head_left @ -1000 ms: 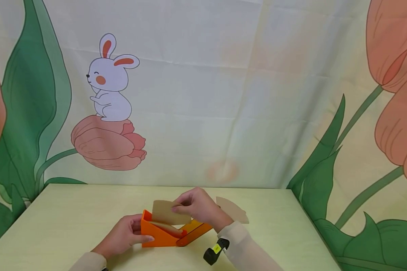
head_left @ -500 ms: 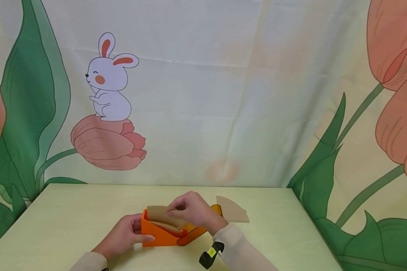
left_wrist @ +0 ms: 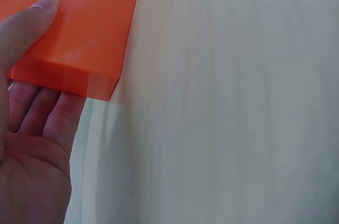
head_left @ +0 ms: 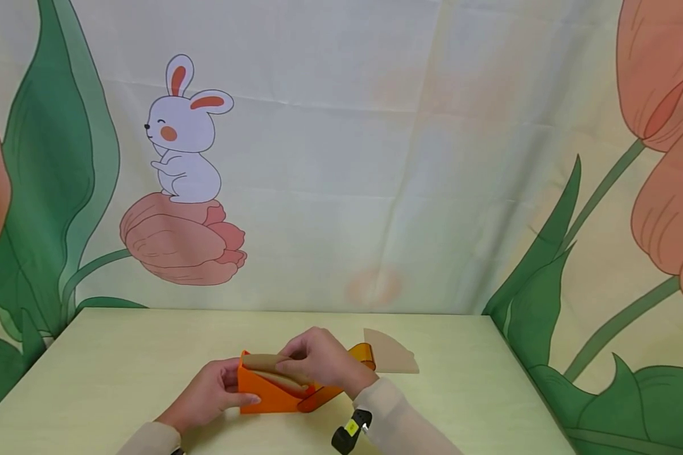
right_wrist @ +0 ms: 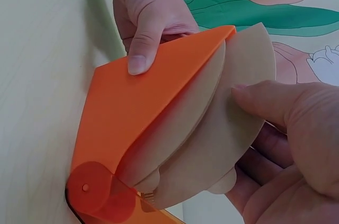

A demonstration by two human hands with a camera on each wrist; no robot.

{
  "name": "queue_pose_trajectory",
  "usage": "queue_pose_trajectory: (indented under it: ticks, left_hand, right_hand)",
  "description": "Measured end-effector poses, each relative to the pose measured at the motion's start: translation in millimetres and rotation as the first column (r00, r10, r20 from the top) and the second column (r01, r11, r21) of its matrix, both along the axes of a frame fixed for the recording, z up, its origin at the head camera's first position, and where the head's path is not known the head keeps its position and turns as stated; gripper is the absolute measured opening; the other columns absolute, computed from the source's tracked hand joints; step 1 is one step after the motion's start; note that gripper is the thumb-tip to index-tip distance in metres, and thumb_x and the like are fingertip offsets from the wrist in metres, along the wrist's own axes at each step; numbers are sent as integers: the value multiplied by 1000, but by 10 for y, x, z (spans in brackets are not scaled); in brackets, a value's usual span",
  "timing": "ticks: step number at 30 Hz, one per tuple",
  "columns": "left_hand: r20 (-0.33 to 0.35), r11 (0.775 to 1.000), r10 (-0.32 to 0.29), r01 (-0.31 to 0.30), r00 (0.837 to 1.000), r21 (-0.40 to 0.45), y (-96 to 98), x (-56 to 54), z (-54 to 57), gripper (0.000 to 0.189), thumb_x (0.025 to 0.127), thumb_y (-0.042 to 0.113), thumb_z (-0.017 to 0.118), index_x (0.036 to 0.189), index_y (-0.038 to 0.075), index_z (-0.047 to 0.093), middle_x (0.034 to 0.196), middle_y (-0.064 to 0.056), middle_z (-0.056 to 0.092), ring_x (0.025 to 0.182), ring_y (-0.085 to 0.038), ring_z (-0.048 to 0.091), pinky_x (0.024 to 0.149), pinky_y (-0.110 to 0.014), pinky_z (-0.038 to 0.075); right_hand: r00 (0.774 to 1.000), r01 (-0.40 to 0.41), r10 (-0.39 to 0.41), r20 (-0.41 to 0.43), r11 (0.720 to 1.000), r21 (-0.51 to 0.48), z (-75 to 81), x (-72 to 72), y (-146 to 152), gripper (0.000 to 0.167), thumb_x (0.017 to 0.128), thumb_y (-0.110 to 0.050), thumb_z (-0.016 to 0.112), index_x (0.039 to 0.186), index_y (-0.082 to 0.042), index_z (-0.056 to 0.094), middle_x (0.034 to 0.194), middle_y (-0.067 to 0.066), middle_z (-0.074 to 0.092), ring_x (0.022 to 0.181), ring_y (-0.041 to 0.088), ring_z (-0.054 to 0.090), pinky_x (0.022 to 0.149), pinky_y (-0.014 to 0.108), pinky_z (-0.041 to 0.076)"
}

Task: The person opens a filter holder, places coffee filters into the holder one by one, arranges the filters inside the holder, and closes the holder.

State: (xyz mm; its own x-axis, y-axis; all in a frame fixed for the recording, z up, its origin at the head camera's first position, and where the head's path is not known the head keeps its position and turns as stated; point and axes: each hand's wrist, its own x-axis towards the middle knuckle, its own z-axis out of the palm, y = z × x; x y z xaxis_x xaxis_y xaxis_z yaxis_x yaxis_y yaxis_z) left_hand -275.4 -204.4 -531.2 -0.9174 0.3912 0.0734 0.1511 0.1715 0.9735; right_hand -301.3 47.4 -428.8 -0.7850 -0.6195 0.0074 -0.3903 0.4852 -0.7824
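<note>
An orange wedge-shaped holder [head_left: 262, 392] stands on the table, its amber see-through lid [head_left: 322, 398] swung out to the right on a hinge. My left hand [head_left: 205, 392] grips the holder's left end, thumb on the near side wall [left_wrist: 79, 28] and fingers behind. With thumb and fingers, my right hand [head_left: 321, 359] pinches a tan cone coffee filter [right_wrist: 254, 57], which sits partly inside the holder's opening. In the right wrist view, more filter paper [right_wrist: 183, 123] lies inside against the near wall. How many sheets are in there is hidden.
Another tan coffee filter [head_left: 393, 354] lies flat on the pale table [head_left: 461, 392], behind and right of the lid. A printed cloth backdrop [head_left: 341, 158] with a rabbit and tulips rises behind the table. A black wrist camera [head_left: 350, 433] hangs below the right sleeve.
My right hand has moved down and slightly left, lowering the pinched coffee filter deeper into the holder. The left hand keeps its grip; the filter on the table has stayed put.
</note>
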Motion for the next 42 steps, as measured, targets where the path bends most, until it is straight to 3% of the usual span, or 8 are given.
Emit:
queue_pose_trajectory:
  ticks: [10,23,34,42]
  left_hand:
    - [15,1000,-2,2,1000,19,2,-8,-4,62,84,20,85,136,-4,59,125,-18,72,107,-20,74,89,-28,62]
    - [35,1000,14,-14,999,-2,7,-7,-3,60,85,21,85,134,-2,61,124,-16,73,107,-21,74,89,-28,62]
    - [43,999,32,-31,999,-30,12,-24,-9,66,83,23,86,138,-1,59,126,-16,72,109,-25,73,90,-28,61]
    - [47,998,45,-43,998,-36,19,-11,12,58,83,24,86,132,2,64,123,-13,74,108,-25,74,90,-29,61]
  right_hand:
    - [1000,-18,17,21,999,50,-54,-8,-14,10,93,-18,77,96,-11,83,79,4,74,59,9,49,48,19,40]
    - [999,-30,28,20,995,94,-38,18,-13,14,95,-22,75,100,-11,83,81,4,75,58,9,47,48,19,35]
    - [998,-66,62,32,989,132,-25,28,-12,18,99,-24,70,101,-10,82,78,7,72,60,9,50,52,19,40]
    - [997,-74,71,26,991,114,-57,31,-30,18,96,-26,74,104,-13,82,89,-6,77,73,5,60,67,18,52]
